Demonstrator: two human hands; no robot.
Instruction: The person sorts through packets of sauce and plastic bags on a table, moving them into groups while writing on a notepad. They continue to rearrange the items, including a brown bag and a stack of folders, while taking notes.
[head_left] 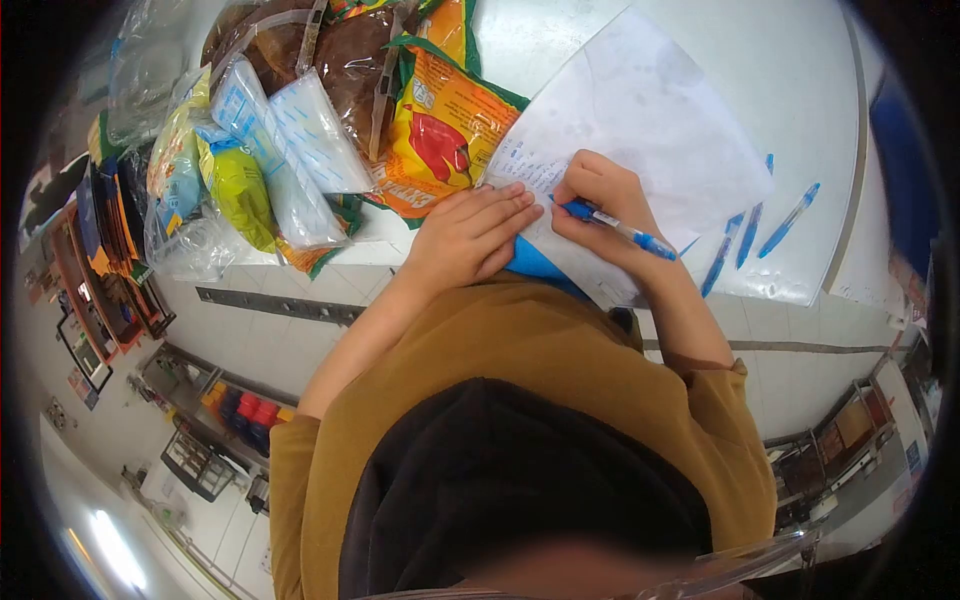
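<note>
My right hand grips a blue pen, its tip close to a white sheet of paper. Lines of small blue handwriting show on the sheet near my fingers; the words are too small to read. My left hand lies flat on the sheet's near left edge, fingers stretched out and side by side. Under the paper, part of a flat blue thing peeks out by the table's edge. An orange and yellow packet with a red pepper picture lies just beyond my left hand.
Several blue pens lie on the white table to the right. Clear plastic bags, a green packet, folded blue-and-white plastic packs and brown bagged contents crowd the left. The table's front edge runs close to my body.
</note>
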